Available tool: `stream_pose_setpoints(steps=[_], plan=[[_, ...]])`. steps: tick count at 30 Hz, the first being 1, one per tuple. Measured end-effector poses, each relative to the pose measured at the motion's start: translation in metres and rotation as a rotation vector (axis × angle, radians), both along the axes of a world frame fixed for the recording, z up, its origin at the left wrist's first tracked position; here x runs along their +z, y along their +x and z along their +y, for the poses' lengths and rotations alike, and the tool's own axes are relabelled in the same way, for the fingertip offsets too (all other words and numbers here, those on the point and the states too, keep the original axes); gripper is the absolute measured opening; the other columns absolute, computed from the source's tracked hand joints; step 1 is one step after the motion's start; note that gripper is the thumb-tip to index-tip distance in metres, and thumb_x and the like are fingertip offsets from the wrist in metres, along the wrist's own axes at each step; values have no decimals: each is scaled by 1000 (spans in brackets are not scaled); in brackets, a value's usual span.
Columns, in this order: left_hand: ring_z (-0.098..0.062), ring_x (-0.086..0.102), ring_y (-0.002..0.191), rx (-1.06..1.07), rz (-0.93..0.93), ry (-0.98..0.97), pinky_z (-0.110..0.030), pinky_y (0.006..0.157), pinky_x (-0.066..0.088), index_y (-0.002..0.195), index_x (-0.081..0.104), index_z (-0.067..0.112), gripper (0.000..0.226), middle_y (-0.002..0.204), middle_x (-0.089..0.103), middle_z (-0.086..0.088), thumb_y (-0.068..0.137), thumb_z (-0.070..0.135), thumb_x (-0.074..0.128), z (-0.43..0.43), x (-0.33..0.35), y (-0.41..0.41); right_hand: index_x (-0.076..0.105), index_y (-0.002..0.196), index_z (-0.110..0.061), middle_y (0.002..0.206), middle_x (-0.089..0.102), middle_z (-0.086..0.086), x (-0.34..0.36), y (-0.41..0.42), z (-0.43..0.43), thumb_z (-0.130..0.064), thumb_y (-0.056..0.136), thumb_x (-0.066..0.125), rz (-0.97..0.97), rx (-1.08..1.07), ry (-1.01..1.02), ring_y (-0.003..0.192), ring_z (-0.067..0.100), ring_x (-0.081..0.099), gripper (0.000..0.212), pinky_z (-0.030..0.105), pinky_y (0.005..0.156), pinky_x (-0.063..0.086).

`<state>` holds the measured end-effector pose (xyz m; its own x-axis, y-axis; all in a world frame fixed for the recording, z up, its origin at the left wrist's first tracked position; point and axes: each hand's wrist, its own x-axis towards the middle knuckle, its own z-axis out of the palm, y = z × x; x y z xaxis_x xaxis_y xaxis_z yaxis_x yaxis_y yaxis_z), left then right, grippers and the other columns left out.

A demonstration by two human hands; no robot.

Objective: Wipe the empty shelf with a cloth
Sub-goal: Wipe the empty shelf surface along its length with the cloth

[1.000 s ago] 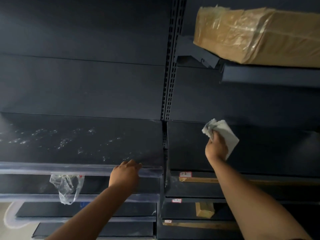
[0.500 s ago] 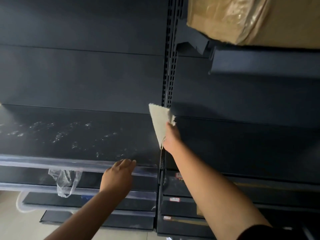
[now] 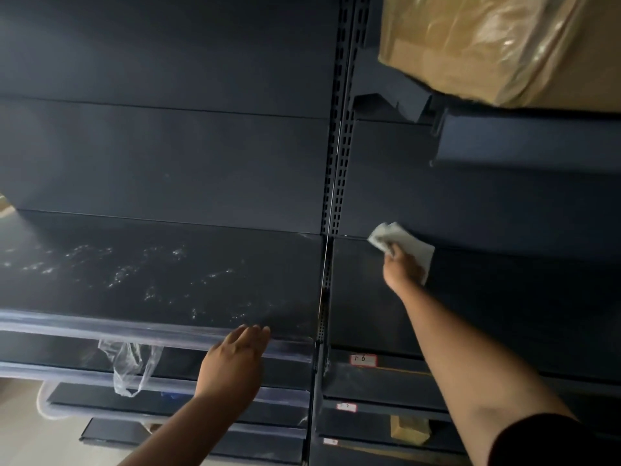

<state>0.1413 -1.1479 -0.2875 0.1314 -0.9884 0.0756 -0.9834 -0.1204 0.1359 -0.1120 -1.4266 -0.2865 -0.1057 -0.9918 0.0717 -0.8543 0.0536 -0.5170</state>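
Observation:
A pale grey cloth [image 3: 408,245] lies pressed on the back left corner of the dark empty shelf [image 3: 504,307] in the right bay, under my right hand [image 3: 401,269], which grips it. My left hand [image 3: 235,361] rests flat, fingers together, on the clear plastic front edge of the neighbouring left shelf [image 3: 151,280], whose surface shows shiny wet or dusty streaks.
A perforated upright post [image 3: 336,163] divides the two bays. A plastic-wrapped cardboard box [image 3: 504,45] sits on the upper right shelf. A clear plastic bag [image 3: 131,368] hangs below the left shelf. Lower shelves carry small labels [image 3: 363,359] and a wooden block [image 3: 410,428].
My right hand swung the cloth left to the centre post, then back right to the rear of the right shelf. The left hand stayed on the shelf edge.

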Motion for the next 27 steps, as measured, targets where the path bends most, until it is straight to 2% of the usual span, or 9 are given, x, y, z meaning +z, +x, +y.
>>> stream_pose_setpoints(steps=[2, 5, 7, 10, 13, 15, 19, 22, 27], plan=[[-22, 63, 108, -24, -17, -34, -36, 74, 56, 121, 64, 22, 56, 115, 68, 3, 67, 12, 77, 1, 1, 0, 51, 131, -29, 129, 59, 12, -5, 32, 5, -34, 97, 36, 167, 158, 31, 118, 36, 52, 37, 45, 100, 42], [-20, 68, 95, -55, -58, -91, -33, 59, 58, 108, 71, 21, 62, 103, 72, 4, 49, 12, 86, 2, -2, 3, 51, 132, -29, 128, 59, 11, -4, 97, 17, -30, 97, 38, 63, 321, 38, 114, 34, 55, 37, 41, 97, 45], [-20, 68, 95, -70, -52, -108, -33, 57, 58, 107, 71, 20, 64, 103, 72, 4, 46, 13, 87, 1, -5, 5, 49, 133, -30, 124, 62, 10, 3, 134, 28, -30, 97, 40, -251, 356, 126, 106, 31, 59, 37, 34, 89, 48], [-20, 67, 98, -83, -36, -89, -32, 58, 58, 110, 69, 21, 66, 107, 71, 4, 47, 12, 86, 3, -8, 7, 51, 130, -24, 129, 59, 5, 21, 166, 41, -33, 96, 44, -945, 195, 236, 110, 22, 57, 36, 28, 89, 42], [-17, 63, 107, -83, -27, -37, -32, 64, 57, 120, 63, 23, 65, 116, 67, 7, 58, 14, 81, 3, -6, 11, 57, 113, -20, 116, 64, 8, 41, 160, 42, -31, 96, 44, -1554, -66, 269, 103, 27, 62, 24, 41, 93, 49], [-16, 50, 123, -87, 21, -3, -35, 80, 52, 135, 48, 26, 62, 133, 55, 9, 77, 14, 64, 2, -7, 14, 54, 120, -17, 117, 63, 8, 51, 140, 41, -35, 97, 43, -1692, -146, 221, 107, 30, 62, 31, 49, 95, 49], [-12, 46, 120, -110, 86, -13, -30, 84, 47, 140, 31, 30, 64, 135, 45, 12, 83, 12, 54, 0, -8, 18, 51, 126, -11, 130, 59, 14, 66, 93, 46, -30, 98, 44, -1403, -245, -68, 116, 30, 58, 34, 42, 102, 46], [-13, 40, 125, -140, 79, -5, -31, 92, 43, 143, 24, 30, 68, 141, 40, 11, 84, 15, 55, 1, -9, 21, 50, 129, -18, 126, 60, 7, 66, 64, 66, -30, 97, 42, -1033, -223, -235, 109, 26, 58, 35, 32, 89, 44], [-18, 14, 141, -255, -100, 59, -47, 114, 12, 148, 4, 26, 71, 157, 15, 6, 91, 31, 46, 13, -6, 37, 49, 130, -27, 125, 61, 11, 33, 47, 102, -26, 97, 37, -633, -187, -181, 108, 34, 59, 35, 36, 87, 46]])
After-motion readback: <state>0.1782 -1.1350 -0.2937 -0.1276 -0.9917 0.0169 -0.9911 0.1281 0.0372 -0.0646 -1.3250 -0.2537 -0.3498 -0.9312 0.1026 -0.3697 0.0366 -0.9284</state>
